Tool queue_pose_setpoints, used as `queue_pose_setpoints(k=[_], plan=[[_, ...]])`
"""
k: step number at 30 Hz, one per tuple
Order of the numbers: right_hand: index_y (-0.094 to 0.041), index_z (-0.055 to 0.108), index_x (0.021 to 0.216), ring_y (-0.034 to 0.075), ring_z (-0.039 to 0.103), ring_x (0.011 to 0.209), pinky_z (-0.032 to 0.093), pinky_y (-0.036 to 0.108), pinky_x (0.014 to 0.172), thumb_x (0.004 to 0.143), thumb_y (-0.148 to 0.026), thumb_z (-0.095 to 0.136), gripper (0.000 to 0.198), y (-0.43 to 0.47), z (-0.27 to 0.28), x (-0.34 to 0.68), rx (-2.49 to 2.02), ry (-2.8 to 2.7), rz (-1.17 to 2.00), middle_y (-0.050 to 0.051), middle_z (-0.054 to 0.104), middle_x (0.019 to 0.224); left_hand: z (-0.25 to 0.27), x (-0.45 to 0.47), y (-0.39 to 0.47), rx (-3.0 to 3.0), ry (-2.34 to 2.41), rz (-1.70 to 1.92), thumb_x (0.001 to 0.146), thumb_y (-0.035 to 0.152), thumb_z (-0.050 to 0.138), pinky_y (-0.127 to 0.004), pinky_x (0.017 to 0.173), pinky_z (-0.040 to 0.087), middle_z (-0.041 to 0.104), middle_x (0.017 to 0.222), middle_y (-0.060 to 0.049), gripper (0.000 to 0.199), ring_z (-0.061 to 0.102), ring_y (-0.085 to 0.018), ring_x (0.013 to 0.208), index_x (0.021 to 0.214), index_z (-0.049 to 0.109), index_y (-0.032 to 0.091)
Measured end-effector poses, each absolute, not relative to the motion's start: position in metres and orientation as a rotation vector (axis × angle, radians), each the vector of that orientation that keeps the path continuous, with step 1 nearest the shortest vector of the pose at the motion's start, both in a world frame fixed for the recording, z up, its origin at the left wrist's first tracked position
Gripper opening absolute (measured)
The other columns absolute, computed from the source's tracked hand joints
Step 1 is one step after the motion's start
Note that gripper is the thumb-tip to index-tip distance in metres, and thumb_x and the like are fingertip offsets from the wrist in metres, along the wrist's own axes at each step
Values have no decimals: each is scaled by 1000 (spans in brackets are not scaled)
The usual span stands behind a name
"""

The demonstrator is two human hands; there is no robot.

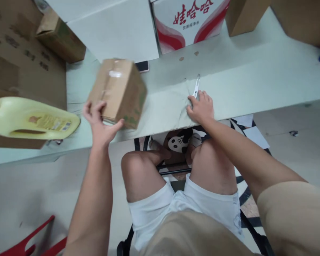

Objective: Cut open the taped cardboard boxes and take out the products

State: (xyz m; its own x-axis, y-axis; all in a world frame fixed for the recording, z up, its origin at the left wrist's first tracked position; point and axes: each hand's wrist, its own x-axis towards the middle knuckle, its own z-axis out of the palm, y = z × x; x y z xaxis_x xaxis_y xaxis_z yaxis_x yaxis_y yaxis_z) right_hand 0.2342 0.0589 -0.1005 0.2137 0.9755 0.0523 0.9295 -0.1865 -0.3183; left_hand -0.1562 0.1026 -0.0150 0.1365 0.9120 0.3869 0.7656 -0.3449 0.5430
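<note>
My left hand (102,122) grips the near end of a small taped cardboard box (114,89), fingers on its left side and thumb by its front corner. The box is tilted and slightly blurred; I cannot tell whether it rests on the table. Green print shows on its right side. On the table, my right hand (201,108) is closed around the lower end of a white utility knife (196,87). The knife's tip points away from me, and its lower end is hidden under my fingers.
A pale-green table (237,85) runs across the view. At left lies a yellow bottle (40,119) near a large carton (26,60) and a smaller box (61,37). White boxes (117,32) and a red-and-white carton (189,25) stand behind. A phone (142,66) lies partly hidden.
</note>
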Motion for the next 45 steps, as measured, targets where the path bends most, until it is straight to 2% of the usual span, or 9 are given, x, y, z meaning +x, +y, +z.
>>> queue_pose_setpoints(k=[6, 7, 10, 12, 17, 26, 33, 40, 45], plan=[[-14, 63, 137, 45, 35, 151, 29, 65, 118, 94, -33, 49, 49, 58, -114, 235, -2129, -1754, 158, 24, 44, 161, -18, -133, 119, 2144, 1215, 888, 41, 69, 97, -55, 130, 31, 32, 162, -10, 93, 15, -42, 162, 118, 64, 31], [-14, 64, 135, 45, 36, 150, 30, 64, 117, 93, -33, 49, 48, 58, -116, 235, -2114, -1749, 145, 24, 45, 160, -21, -124, 125, 2073, 1159, 919, 45, 75, 93, -53, 130, 33, 33, 163, -8, 87, 17, -41, 162, 114, 66, 31], [-14, 65, 133, 45, 38, 149, 33, 63, 115, 93, -33, 50, 47, 58, -118, 235, -2103, -1755, 112, 25, 48, 157, -35, -92, 138, 1815, 1090, 1129, 72, 86, 68, -50, 129, 35, 37, 163, -4, 65, 27, -36, 160, 103, 68, 29], [-14, 65, 132, 44, 39, 148, 34, 62, 115, 93, -33, 50, 45, 57, -117, 235, -2108, -1760, 91, 25, 49, 156, -46, -71, 140, 1702, 1110, 1300, 81, 81, 64, -49, 130, 31, 38, 162, -3, 58, 31, -32, 158, 106, 66, 29], [-13, 65, 130, 43, 43, 143, 35, 60, 115, 93, -33, 48, 45, 57, -111, 234, -2126, -1793, 80, 26, 53, 150, -63, -43, 136, 1560, 1015, 1496, 77, 72, 76, -47, 132, 26, 34, 167, 0, 68, 29, -29, 159, 132, 53, 38], [-7, 59, 133, 42, 43, 141, 37, 59, 113, 89, -32, 49, 52, 60, -114, 234, -2133, -1795, 39, 29, 52, 150, -62, -49, 140, 1495, 916, 1439, 77, 65, 78, -47, 124, 39, 36, 167, 1, 63, 40, -33, 153, 129, 57, 37], [-8, 61, 131, 41, 50, 128, 42, 59, 105, 88, -25, 50, 48, 62, -116, 238, -2110, -1818, 14, 28, 59, 137, -61, -52, 146, 1446, 841, 1421, 66, 68, 86, -49, 125, 39, 40, 165, 2, 72, 40, -35, 153, 126, 60, 35], [-10, 63, 126, 38, 51, 123, 44, 52, 100, 89, -23, 46, 43, 60, -114, 238, -2132, -1849, 4, 25, 62, 129, -61, -54, 150, 1446, 844, 1423, 67, 70, 84, -48, 127, 39, 41, 164, 3, 70, 40, -34, 154, 124, 61, 37], [-12, 64, 121, 36, 52, 116, 44, 49, 96, 88, -24, 43, 41, 61, -109, 238, -2133, -1846, -25, 23, 63, 124, -58, -50, 148, 1508, 919, 1391, 73, 72, 77, -51, 128, 38, 43, 162, 5, 64, 39, -34, 154, 126, 59, 40]])
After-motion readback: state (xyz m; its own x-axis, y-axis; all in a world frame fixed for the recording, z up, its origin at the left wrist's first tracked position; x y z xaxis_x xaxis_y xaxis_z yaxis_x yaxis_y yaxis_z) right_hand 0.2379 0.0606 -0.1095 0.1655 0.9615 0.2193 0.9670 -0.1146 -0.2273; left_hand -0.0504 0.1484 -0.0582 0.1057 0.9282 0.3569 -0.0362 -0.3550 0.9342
